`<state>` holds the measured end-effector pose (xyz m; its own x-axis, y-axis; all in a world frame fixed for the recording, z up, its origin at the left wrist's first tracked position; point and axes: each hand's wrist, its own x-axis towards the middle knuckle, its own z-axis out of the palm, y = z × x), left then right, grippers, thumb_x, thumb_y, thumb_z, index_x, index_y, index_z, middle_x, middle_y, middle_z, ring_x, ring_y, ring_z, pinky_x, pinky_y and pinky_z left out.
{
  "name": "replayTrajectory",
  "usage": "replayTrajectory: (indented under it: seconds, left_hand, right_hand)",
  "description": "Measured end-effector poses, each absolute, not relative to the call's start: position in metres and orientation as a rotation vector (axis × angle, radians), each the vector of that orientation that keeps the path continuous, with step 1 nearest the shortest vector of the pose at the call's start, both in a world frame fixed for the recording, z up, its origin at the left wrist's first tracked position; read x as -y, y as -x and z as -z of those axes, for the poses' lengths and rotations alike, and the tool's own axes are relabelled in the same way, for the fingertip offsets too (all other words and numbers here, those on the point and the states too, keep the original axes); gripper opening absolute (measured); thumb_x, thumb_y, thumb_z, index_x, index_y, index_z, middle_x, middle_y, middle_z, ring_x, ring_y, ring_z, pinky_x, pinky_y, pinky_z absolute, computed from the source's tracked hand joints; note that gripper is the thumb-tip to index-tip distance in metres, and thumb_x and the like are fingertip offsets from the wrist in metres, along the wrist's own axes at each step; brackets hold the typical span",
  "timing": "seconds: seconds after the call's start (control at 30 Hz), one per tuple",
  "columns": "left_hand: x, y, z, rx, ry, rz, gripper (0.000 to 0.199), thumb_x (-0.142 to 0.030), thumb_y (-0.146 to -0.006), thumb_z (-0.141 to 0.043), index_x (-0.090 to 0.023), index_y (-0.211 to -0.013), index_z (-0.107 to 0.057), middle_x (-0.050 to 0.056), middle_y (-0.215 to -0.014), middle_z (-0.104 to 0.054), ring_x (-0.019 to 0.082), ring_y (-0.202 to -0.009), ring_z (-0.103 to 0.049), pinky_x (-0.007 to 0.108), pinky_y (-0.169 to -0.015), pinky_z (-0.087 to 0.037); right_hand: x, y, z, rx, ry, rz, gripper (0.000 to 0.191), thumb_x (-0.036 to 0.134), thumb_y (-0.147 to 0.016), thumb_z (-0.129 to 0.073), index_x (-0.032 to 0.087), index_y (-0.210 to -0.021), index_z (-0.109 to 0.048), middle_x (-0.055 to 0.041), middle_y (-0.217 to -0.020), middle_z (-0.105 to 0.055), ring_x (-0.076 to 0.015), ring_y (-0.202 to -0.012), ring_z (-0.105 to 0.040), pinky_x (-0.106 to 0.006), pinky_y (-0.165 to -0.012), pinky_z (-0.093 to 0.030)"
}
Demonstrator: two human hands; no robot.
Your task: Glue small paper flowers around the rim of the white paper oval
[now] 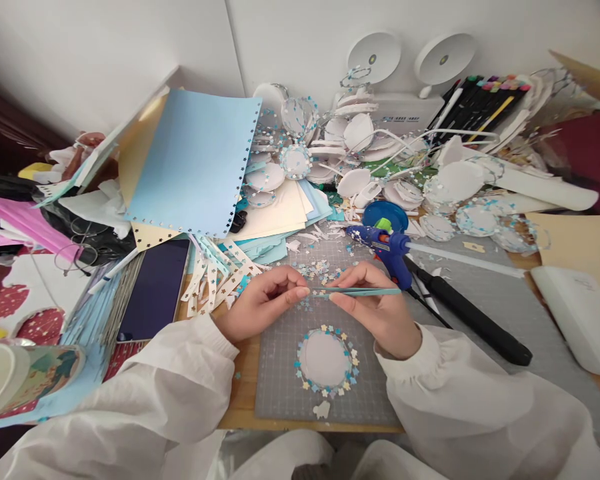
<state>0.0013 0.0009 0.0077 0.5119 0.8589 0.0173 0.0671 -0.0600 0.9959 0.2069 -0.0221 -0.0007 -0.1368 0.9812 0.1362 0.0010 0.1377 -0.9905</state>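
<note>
Over the grey cutting mat (276,390), my right hand (387,320) grips a pair of teal tweezers (367,292) between thumb and fingers, tips pointing left. My left hand (265,300) is closed in a pinch just off those tips; what it holds, if anything, is too small to make out. Below both hands lies a round white disc (324,360), ringed with small blue, cream and white flower-shaped cutouts. A loose pale paper scrap (321,409) sits under it. Many tiny paper cutouts (307,270) are scattered behind my fingers.
A blue glue gun (395,257) rests right of my hands, near a black stick-shaped tool (480,320). Punched blue paper (195,160) and a phone (154,290) are on the left. Decorated discs (296,162) pile up behind. A paper cup (25,377) stands front left.
</note>
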Motion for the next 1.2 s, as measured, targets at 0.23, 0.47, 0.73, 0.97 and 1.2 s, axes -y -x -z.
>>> replayTrajectory:
  seconds: [0.23,0.47,0.73,0.97,1.2]
  left_hand:
    - [0.0000,-0.0009,-0.0068,-0.764,-1.472,-0.812,0.025,-0.036,-0.089,-0.056,-0.012,-0.085,-0.056,0.003,-0.075,-0.056,0.007,-0.053,-0.043,0.020,-0.049,-0.035]
    - [-0.0007,-0.0009,-0.0060,-0.801,-1.561,-0.892,0.025,-0.037,-0.088,-0.059,-0.013,-0.081,-0.059,0.005,-0.084,-0.054,0.008,-0.061,-0.048,0.021,-0.054,-0.041]
    - [-0.0008,0.0010,-0.0047,-0.777,-1.676,-0.834,0.021,-0.033,-0.089,-0.058,-0.012,-0.085,-0.062,0.006,-0.083,-0.056,0.011,-0.068,-0.050,0.022,-0.057,-0.039]
    - [-0.0023,0.0009,-0.0054,-0.735,-1.622,-0.822,0.023,-0.034,-0.090,-0.057,-0.012,-0.085,-0.062,0.007,-0.085,-0.056,0.009,-0.061,-0.047,0.020,-0.053,-0.038]
    - [-0.0024,0.0017,-0.0054,-0.755,-1.633,-0.809,0.025,-0.036,-0.089,-0.057,-0.013,-0.085,-0.061,0.006,-0.084,-0.054,0.010,-0.064,-0.048,0.021,-0.055,-0.039]
  right_hand:
    - [0.0221,-0.2063,0.0004,1.390,1.076,-1.204,0.017,0.029,-0.076,-0.073,0.022,-0.077,-0.058,-0.0024,-0.080,-0.066,-0.0170,-0.079,-0.065,-0.030,-0.071,-0.053]
    - [0.0213,-0.2063,-0.0002,1.370,1.096,-1.215,0.018,0.030,-0.076,-0.073,0.022,-0.077,-0.057,-0.0025,-0.079,-0.066,-0.0166,-0.077,-0.064,-0.029,-0.068,-0.052]
    - [0.0217,-0.2055,-0.0010,1.338,1.097,-1.194,0.019,0.031,-0.075,-0.074,0.022,-0.077,-0.057,-0.0028,-0.081,-0.065,-0.0156,-0.074,-0.064,-0.028,-0.063,-0.052]
    - [0.0244,-0.2036,-0.0033,1.413,1.016,-1.250,0.017,0.029,-0.077,-0.072,0.022,-0.078,-0.057,-0.0025,-0.078,-0.066,-0.0169,-0.075,-0.066,-0.029,-0.065,-0.053]
    - [0.0242,-0.2033,-0.0040,1.402,1.027,-1.233,0.019,0.032,-0.076,-0.073,0.022,-0.077,-0.057,-0.0033,-0.077,-0.067,-0.0174,-0.075,-0.066,-0.031,-0.065,-0.054]
